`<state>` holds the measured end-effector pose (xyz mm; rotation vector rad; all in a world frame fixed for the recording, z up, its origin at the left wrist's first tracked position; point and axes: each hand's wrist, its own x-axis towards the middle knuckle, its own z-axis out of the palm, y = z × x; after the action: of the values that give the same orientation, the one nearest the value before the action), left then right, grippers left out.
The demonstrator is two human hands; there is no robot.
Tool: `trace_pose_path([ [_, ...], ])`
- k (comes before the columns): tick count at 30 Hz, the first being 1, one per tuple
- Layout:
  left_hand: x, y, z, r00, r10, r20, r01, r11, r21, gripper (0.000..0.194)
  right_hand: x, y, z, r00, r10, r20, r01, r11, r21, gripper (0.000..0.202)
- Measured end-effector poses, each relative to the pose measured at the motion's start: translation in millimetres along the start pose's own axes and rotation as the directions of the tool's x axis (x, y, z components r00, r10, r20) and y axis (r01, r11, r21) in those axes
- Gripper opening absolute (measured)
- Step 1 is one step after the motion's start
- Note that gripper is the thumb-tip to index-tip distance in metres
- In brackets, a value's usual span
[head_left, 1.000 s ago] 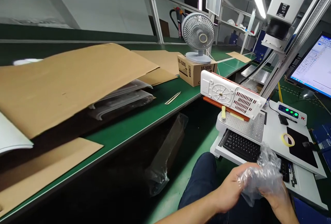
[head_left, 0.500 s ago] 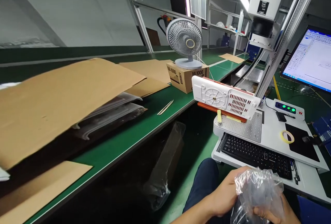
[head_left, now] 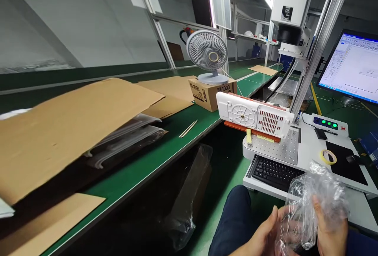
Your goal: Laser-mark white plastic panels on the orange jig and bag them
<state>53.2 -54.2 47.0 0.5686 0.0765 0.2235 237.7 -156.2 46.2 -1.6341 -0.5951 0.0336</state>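
A crumpled clear plastic bag (head_left: pixel 307 197) is bunched between my hands at the lower right, in front of the keyboard. My right hand (head_left: pixel 332 228) is closed around its gathered part, with the thumb lying over the plastic. My left hand (head_left: pixel 268 228) is at the bag's left side, thumb raised and apart. Its fingers are stretched out behind the clear film and show through it, touching the bag. The lower ends of both hands and of the bag run out of the picture.
Ahead, a white vented panel (head_left: pixel 251 115) stands on a perforated plate (head_left: pixel 273 147) under a machine head (head_left: pixel 291 2). Nearby are a keyboard (head_left: pixel 274 173), tape roll (head_left: pixel 327 156) and monitor (head_left: pixel 351 65). Cardboard sheets (head_left: pixel 79 122) and a fan (head_left: pixel 208 53) on a box (head_left: pixel 206 94) occupy the left bench.
The bag has moved up and right with my right hand, which has come out from behind it and grips the bunched plastic. My left hand has slid down from the bag's top to its side.
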Motion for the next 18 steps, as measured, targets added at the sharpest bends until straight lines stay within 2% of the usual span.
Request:
trace_pose_path([
  [1, 0, 0, 2.4, 1.0, 0.018, 0.007, -0.018, 0.999, -0.041, 0.087, -3, 2, -1, 0.995, -0.099, -0.018, 0.097, 0.993, -0.073, 0.052],
  [3, 0, 5, 8.2, 0.998, 0.064, 0.018, -0.063, 0.995, -0.073, 0.089, -8, 6, -1, 0.953, -0.3, 0.04, 0.302, 0.94, -0.155, 0.033],
  [5, -1, 12, 14.3, 0.996, 0.093, -0.011, -0.094, 0.994, -0.048, 0.094, -12, 8, 1, 0.881, -0.426, 0.208, 0.457, 0.878, -0.139, 0.015],
  [8, -2, 20, 20.6, 0.97, 0.117, -0.215, -0.102, 0.991, 0.082, 0.087, -15, 3, 10, 0.752, -0.492, 0.438, 0.578, 0.812, -0.078, 0.034],
  [9, -2, 22, 21.3, 0.941, 0.147, -0.305, -0.107, 0.984, 0.143, 0.082, -15, 1, 12, 0.709, -0.502, 0.496, 0.603, 0.795, -0.058, 0.038],
  [11, -2, 28, 20.6, 0.863, 0.245, -0.443, -0.134, 0.954, 0.267, 0.074, -13, -3, 12, 0.659, -0.468, 0.588, 0.59, 0.807, -0.018, 0.042],
  [14, -4, 43, 15.0, 0.777, 0.402, -0.485, -0.166, 0.874, 0.457, 0.068, -8, -5, 3, 0.58, -0.342, 0.739, 0.456, 0.888, 0.053, 0.051],
  [15, -6, 49, 12.8, 0.762, 0.449, -0.467, -0.165, 0.831, 0.532, 0.066, -6, -5, -2, 0.585, -0.305, 0.751, 0.389, 0.919, 0.07, 0.05],
  [16, -9, 54, 10.8, 0.752, 0.493, -0.437, -0.161, 0.78, 0.604, 0.064, -4, -4, -5, 0.614, -0.269, 0.742, 0.312, 0.946, 0.085, 0.047],
  [18, -15, 61, 8.2, 0.761, 0.542, -0.357, -0.17, 0.697, 0.696, 0.06, -3, -5, -8, 0.736, -0.162, 0.657, 0.111, 0.987, 0.119, 0.045],
])
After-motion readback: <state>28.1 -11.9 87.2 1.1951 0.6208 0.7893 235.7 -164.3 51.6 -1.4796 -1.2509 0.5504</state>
